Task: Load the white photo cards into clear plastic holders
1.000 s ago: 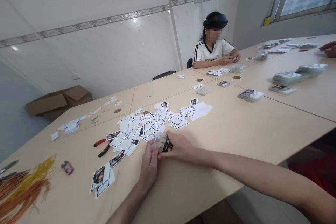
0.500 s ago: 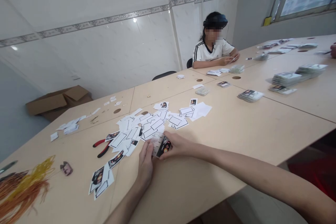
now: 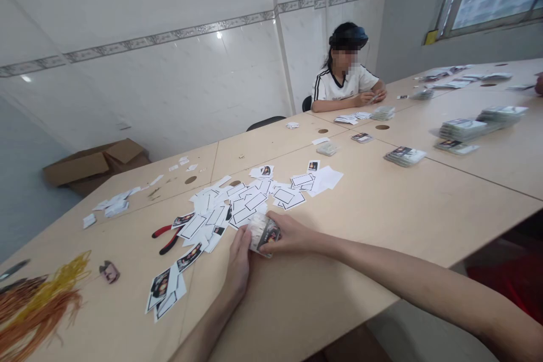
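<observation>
Left hand: my bare, slim hand (image 3: 238, 263), above the pale wooden table (image 3: 331, 283).
Right hand: my bare, long-fingered hand (image 3: 292, 236), above that table too.

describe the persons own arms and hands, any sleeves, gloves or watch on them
The left forearm and right forearm are bare, with no sleeve in view. The left hand and right hand wear no gloves, and no watch, bracelet or ring shows.

We see a glossy clear plastic packet (image 3: 263, 233) beside matt white paper cut-outs (image 3: 212, 220) on a smooth, pale laminate tabletop (image 3: 360, 220).
</observation>
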`<state>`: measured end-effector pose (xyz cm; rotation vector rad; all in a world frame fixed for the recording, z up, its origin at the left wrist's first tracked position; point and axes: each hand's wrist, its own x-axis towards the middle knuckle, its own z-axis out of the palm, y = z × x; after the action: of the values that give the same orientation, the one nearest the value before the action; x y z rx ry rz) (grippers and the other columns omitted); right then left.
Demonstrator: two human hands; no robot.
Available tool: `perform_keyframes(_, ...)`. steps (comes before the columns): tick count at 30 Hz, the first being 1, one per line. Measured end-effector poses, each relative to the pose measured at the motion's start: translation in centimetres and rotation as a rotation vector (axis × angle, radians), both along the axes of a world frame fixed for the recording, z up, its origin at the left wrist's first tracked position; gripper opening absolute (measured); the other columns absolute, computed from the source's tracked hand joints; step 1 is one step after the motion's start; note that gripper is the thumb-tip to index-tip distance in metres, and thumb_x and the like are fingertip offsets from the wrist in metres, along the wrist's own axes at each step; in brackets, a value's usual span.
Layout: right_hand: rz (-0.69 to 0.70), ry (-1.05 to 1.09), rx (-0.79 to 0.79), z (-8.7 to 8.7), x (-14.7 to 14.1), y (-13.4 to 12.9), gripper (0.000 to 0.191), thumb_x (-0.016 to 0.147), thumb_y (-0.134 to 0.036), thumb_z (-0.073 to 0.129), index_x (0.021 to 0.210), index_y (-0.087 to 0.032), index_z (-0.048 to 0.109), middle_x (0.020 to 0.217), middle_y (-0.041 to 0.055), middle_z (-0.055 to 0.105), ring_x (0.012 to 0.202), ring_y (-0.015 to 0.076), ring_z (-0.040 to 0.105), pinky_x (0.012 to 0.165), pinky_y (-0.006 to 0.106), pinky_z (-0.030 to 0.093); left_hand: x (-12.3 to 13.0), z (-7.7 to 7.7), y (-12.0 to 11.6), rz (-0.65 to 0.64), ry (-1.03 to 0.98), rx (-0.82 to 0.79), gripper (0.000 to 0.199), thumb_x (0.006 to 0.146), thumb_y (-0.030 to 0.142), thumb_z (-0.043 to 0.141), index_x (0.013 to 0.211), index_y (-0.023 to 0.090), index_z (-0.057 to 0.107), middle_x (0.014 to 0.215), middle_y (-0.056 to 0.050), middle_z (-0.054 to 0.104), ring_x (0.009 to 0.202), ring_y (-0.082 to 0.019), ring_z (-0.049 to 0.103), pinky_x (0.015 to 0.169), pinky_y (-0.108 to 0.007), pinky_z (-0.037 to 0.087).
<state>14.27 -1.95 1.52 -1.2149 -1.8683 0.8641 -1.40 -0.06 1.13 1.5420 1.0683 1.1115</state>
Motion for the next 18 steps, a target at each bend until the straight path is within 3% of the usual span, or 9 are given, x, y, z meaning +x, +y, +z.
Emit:
perform_keyframes(6, -0.118, -0.081, 0.061, -0.63, -0.67, -0.22, 0.042, 0.065, -0.054, 0.055, 0.082, -0.019, 0.041, 0.074, 0.0013, 0.054, 0.063, 0.0130, 0.047, 0.049, 0.022, 0.031, -0.50, 0.37, -0.49, -0.116, 0.116, -0.007, 0.025, 0.079, 0.042, 0.040, 0.088, 0.021, 0.048, 0.080, 0.001, 0.052, 0.077, -0.014, 0.051, 0.069, -0.025, 0.042)
perform_keyframes(11, -0.166, -0.128, 0.086, -0.70, -0.73, -0.19, 0.038, 0.070, -0.054, 0.049, 0.083, -0.018, 0.043, 0.075, 0.0028, 0.055, 0.062, 0.0131, 0.047, 0.050, 0.023, 0.030, -0.30, 0.70, -0.77, -0.105, 0.143, 0.050, 0.022, 0.081, 0.038, 0.040, 0.093, 0.022, 0.047, 0.088, 0.000, 0.054, 0.088, -0.015, 0.050, 0.079, -0.026, 0.039)
perform_keyframes(18, -0.169, -0.139, 0.121, -0.59, -0.90, 0.12, 0.029, 0.082, -0.043, 0.036, 0.077, -0.016, 0.045, 0.071, 0.0033, 0.054, 0.059, 0.0111, 0.044, 0.050, 0.022, 0.028, -0.31, 0.74, -0.77, -0.046, 0.147, 0.107, 0.021, 0.080, 0.037, 0.040, 0.087, 0.020, 0.049, 0.076, 0.001, 0.052, 0.078, -0.015, 0.051, 0.070, -0.024, 0.041)
